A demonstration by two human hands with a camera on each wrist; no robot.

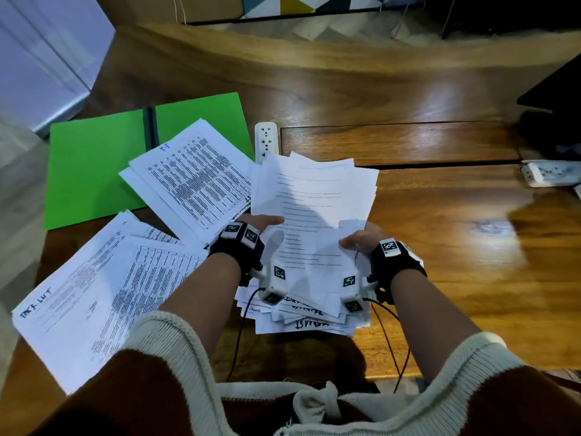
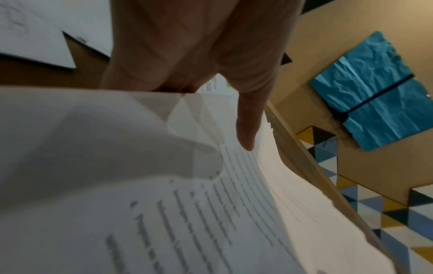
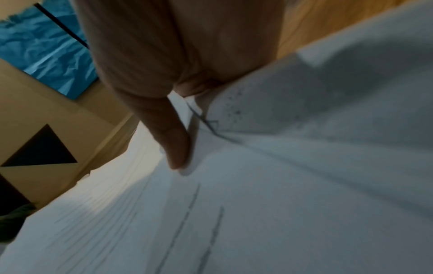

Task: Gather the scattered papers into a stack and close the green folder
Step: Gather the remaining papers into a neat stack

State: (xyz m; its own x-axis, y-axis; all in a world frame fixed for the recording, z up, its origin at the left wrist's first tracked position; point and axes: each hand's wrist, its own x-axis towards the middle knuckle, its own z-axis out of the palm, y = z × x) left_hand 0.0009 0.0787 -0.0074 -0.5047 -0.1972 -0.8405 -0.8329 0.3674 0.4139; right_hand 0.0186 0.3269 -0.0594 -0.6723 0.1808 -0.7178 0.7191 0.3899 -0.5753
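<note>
A loose bundle of white printed papers is lifted above the wooden table, fanned and uneven. My left hand grips its left edge, thumb on top. My right hand grips the right edge, thumb pressed on the top sheet. The green folder lies open flat at the left rear. A stapled set with dense tables overlaps the folder's right half. More printed sheets spread at the near left, one marked in handwriting.
A white power strip lies just behind the held papers. Another white power strip sits at the right edge. The wooden table stretches bare to the right. A dark object stands at far right.
</note>
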